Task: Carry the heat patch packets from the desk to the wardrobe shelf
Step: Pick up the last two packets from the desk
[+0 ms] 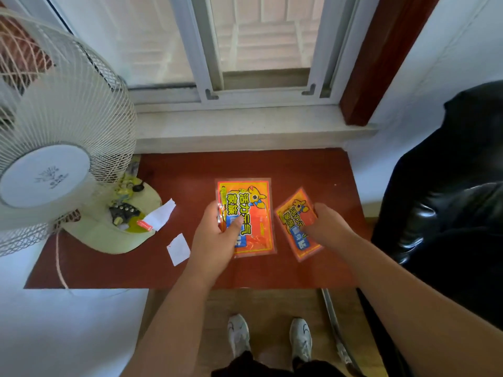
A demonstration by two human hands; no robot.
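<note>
Gripping left: left hand (217, 238) is pinching the larger orange plastic heat patch packet (250, 210), thumb on top.
Gripping right: right hand (325, 227) is pinching the smaller tilted orange packet (292, 216).
Desk: both packets are lying on the red-brown wooden desk (299, 170).

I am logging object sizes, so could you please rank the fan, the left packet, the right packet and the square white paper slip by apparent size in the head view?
1. fan, though nearest the camera
2. left packet
3. right packet
4. square white paper slip
</note>
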